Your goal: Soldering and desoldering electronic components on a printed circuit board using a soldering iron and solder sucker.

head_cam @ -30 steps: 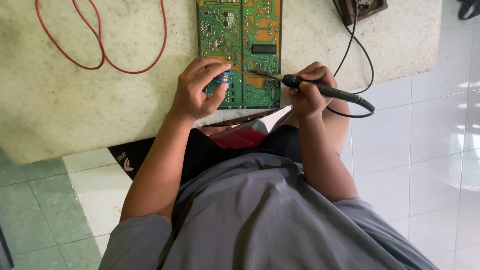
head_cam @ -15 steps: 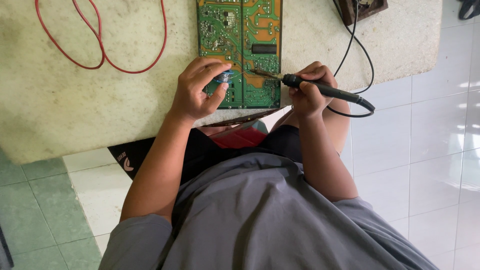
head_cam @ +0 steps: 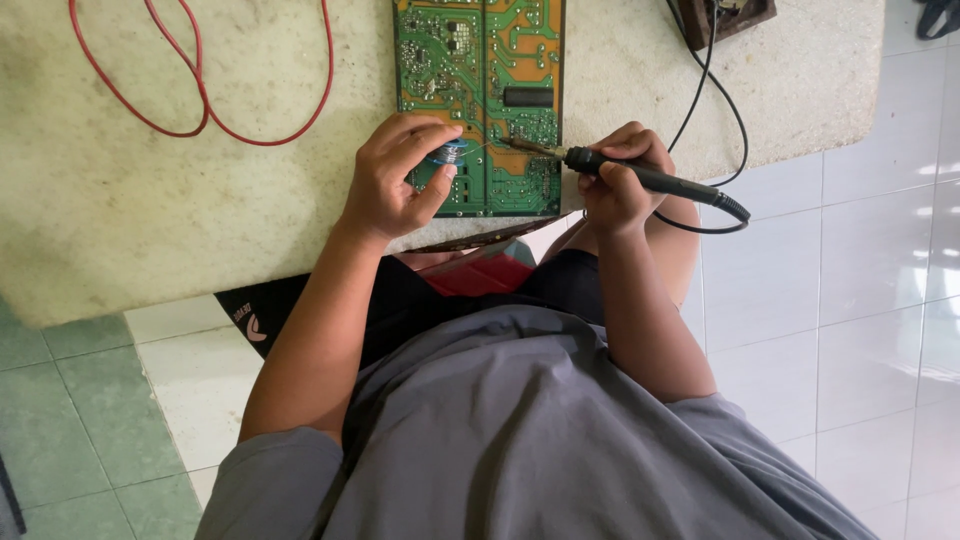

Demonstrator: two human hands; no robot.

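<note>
A green circuit board (head_cam: 480, 60) lies on a pale stone tabletop (head_cam: 150, 220), its near end reaching the table's front edge. My left hand (head_cam: 395, 175) rests on the board's near left part and pinches a small blue solder spool (head_cam: 452, 153), with a thin wire running right from it. My right hand (head_cam: 615, 180) grips a black soldering iron (head_cam: 650, 180). The iron's metal tip touches the board near the middle, close to the wire's end.
A red wire (head_cam: 200, 110) loops over the table's left part. The iron's black cord (head_cam: 705, 80) runs up to a brown stand (head_cam: 725, 20) at the far right. White floor tiles (head_cam: 850, 300) lie to the right, green tiles (head_cam: 70, 420) to the left.
</note>
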